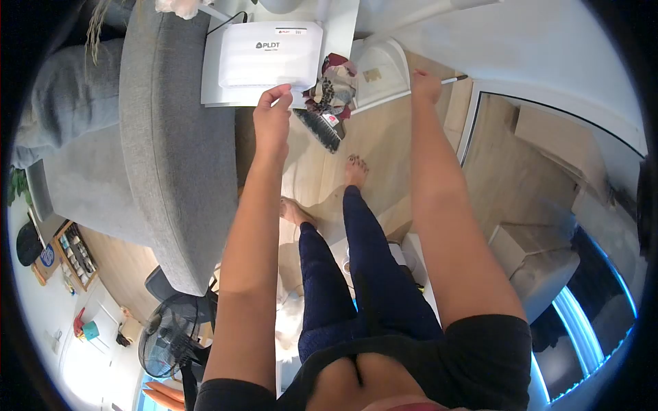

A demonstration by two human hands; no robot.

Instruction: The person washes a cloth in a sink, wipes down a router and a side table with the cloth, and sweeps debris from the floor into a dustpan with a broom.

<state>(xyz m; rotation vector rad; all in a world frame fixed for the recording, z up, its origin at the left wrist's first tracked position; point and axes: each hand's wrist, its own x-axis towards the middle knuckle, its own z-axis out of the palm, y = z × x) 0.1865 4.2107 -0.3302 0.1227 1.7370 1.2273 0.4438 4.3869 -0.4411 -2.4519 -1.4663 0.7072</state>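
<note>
My right hand (425,87) is closed round the white handle of a broom (389,101), held out ahead of me to the right. The black-bristled head (319,130) is at the handle's left, low over the floor. A bunched, patterned cloth (333,88) in dark red, black and beige lies against the head and partly hides it. My left hand (273,120) is at the front edge of a white PLDT modem (271,58), thumb and forefinger nearly together. Whether they pinch something small, I cannot make out.
The modem lies on a white table (212,85). A grey sofa (178,137) stands at left, with a black fan (175,335) behind. A white curved tray-like piece (394,58) rests by the wall. My bare feet (356,171) are on the wood floor (384,147); a glass door frame is right.
</note>
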